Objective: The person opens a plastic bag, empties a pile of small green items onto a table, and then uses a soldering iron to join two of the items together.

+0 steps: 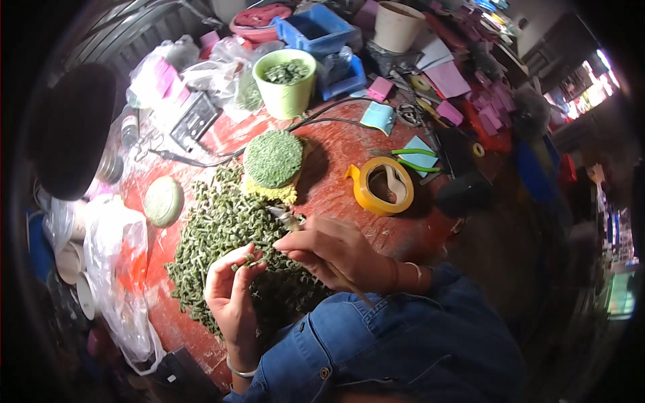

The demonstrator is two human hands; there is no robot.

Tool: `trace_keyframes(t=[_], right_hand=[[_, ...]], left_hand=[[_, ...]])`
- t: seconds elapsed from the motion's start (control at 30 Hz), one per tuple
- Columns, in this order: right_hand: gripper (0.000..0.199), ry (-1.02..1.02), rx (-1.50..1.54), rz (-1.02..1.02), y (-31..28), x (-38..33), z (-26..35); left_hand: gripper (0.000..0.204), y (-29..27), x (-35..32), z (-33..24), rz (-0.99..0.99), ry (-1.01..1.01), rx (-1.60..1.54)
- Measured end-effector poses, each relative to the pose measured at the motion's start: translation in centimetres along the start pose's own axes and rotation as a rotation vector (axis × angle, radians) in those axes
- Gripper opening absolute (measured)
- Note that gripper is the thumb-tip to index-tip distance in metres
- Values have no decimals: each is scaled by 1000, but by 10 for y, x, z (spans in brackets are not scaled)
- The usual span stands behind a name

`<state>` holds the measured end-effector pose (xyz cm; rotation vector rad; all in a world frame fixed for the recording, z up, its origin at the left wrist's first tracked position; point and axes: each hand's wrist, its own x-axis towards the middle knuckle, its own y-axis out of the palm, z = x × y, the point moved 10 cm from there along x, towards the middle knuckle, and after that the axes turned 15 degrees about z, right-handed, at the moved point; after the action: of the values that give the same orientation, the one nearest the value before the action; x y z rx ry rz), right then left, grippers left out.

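Observation:
Over a heap of small green curled pieces (222,235) on the red table, my two hands are close together. My left hand (232,282) pinches a small green piece (250,260) between thumb and fingertips. My right hand (336,252) is closed around a thin brush (287,217); its pale tip points up past the fingers and its wooden handle runs down toward my sleeve. The right fingertips also meet the green piece's end. Beyond the heap, a round green textured pad (273,158) rests on a yellow sponge-like piece (285,195). A pale green disc (163,201) lies left of the heap.
A yellow tape roll (383,187) and green-handled pliers (416,161) lie to the right. Behind stand a light green pot (285,101) holding green pieces, and a blue bin (314,32). A black cable (316,117) crosses the table. Plastic bags (117,248) line the left edge.

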<state>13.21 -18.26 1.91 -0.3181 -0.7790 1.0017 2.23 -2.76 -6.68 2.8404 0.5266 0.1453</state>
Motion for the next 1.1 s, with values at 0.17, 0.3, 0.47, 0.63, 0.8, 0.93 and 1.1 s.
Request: trace_keyframes(t=[0.17,0.3,0.47,0.63,0.8,0.93,1.1], right_hand=[[11,68,-392,-63,-69,-35,16],[16,561,-393,-438,-187,-100,-4],[21,678,-240,-672,-314,-177,-71],[18,861,92,-163,-302,-211,-199],[17,974,109,172,-265,-189,-257],[28,1055,-126,298,-256,-174,-276],[32,946,-392,280,-252,-167,-278]], left_hand=[[18,2,0,-5,41,77,50],[18,-3,-4,-4,16,59,13],[18,1,-4,-3,29,42,3],[20,2,-3,-1,17,21,0],[21,0,-3,0,28,22,-2],[20,-1,-1,-1,52,32,14],[19,0,0,2,48,0,24]])
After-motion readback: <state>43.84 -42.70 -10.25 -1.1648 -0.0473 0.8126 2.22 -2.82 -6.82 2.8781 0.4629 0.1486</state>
